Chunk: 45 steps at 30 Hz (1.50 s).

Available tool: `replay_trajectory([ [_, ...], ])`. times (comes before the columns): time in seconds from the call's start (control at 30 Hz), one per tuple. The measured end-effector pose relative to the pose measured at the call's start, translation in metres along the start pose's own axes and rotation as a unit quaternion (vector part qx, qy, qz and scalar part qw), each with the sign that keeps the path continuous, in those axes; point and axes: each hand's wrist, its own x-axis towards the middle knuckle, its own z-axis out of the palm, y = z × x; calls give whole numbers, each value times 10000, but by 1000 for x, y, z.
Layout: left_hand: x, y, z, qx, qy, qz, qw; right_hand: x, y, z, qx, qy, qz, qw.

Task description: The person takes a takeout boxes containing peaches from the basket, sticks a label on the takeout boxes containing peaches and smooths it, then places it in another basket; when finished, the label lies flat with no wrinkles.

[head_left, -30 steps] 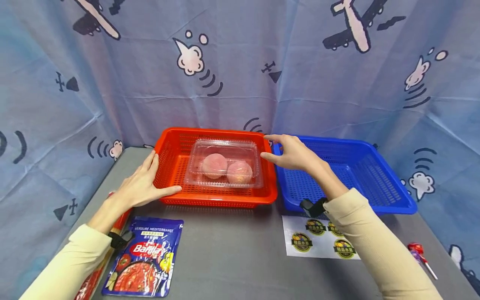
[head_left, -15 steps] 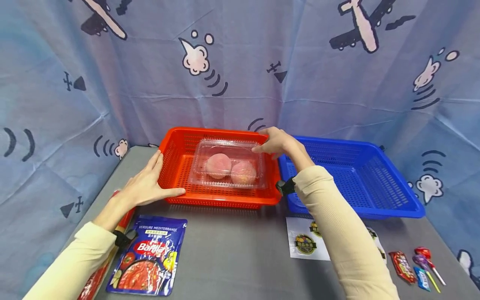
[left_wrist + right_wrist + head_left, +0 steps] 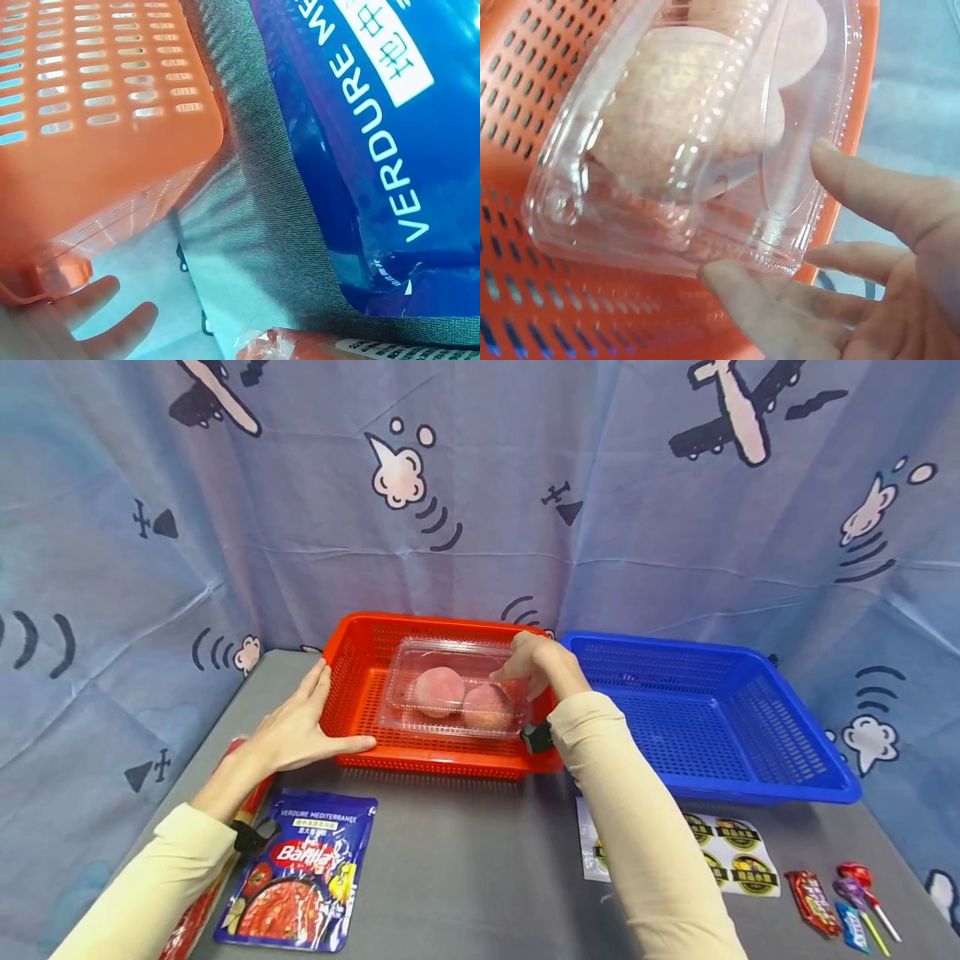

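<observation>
A clear plastic clamshell box [image 3: 405, 681] lies in the red basket [image 3: 356, 702], with two pinkish peaches [image 3: 438, 692] showing through its lid. My right hand [image 3: 536, 660] reaches over the basket's right end. In the right wrist view its thumb [image 3: 855, 176] is spread from the fingers at the box's end, one fingertip right at the box's lower edge. On the basket's left side, my left hand [image 3: 296, 727] rests with straight fingers along the rim and the thumb at the front edge. The left wrist view shows two of its fingertips [image 3: 124, 330] beyond the basket corner.
A blue basket [image 3: 675, 710] stands right of the red one. In front lie a sheet of round stickers [image 3: 750, 868], a red-wrapped candy [image 3: 813, 902], a small blue packet [image 3: 851, 927] and lollipops [image 3: 855, 872]. A Barilla sauce pouch [image 3: 300, 868] and a long red package [image 3: 187, 927] lie left.
My right hand has moved left and down from the gap between the baskets to the box's right end. My left hand stays at the red basket's rim. The view has shifted slightly.
</observation>
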Motion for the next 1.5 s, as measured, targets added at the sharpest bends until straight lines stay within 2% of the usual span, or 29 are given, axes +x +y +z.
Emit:
replay_trajectory([
  [0.2,-1,1,0,-25,-6,13,10000,5,-6,6,362,-209,-154,9990],
  [0.3,0,2,0,-4,-23,24,10000,0,-5,5,447,-312,-20,9985],
  [0.4,0,3,0,24,-39,37,10000,-3,0,4,423,-667,236,9966],
  [0.53,0,2,0,9,-9,72,10000,0,8,2,673,-1285,532,9880],
  [0.7,0,2,0,2,-2,78,10000,7,19,3,1143,-1567,393,9802],
  [1.17,2,4,-1,-56,-21,51,10000,9,20,6,1275,-1692,316,9768],
  [1.37,0,2,-2,-84,13,71,9999,8,17,8,1389,-1501,335,9783],
  [1.5,0,1,-1,-106,5,64,9999,8,18,9,1780,-1348,305,9743],
])
